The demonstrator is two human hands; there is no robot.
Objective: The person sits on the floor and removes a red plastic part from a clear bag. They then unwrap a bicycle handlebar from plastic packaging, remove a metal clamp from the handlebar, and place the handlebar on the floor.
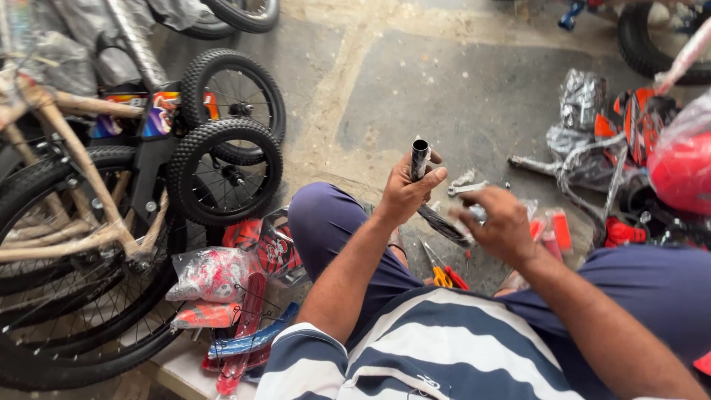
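**Tube held upright at frame centre**

Seen from above, seated on the floor (459, 96), knees apart. Left hand (406, 194) wrapped around a dark metal tube (419, 158), just above the middle of the frame, fingers closed on it below the open, shiny top end. Tube standing near upright at the top, then running down and right under the hand toward the right hand (502, 224). Right hand blurred, curled low and right of the tube; impossible to tell whether closed on something small or merely loosely bent.

Handling, as a judgement: stiff, hard, probably steel, so no give under a firm squeeze; moderately light for one hand. Smooth plated top likely slippery, so best gripped on the darker shaft, as now, with the palm fully round it. Not fragile, though the open rim could mark or scratch.

Around: pliers (444, 275) with yellow and red handles on the floor between the knees, lower centre. Spanner (466, 188) just right of the tube. Small bicycle wheels (226, 170) with knobbly tyres in the upper left, beside a paper-wrapped frame (81, 178). Red parts in plastic bags (211, 274) at lower left. More wrapped parts (581, 100) and a red helmet-like shape (685, 170) at the right edge.
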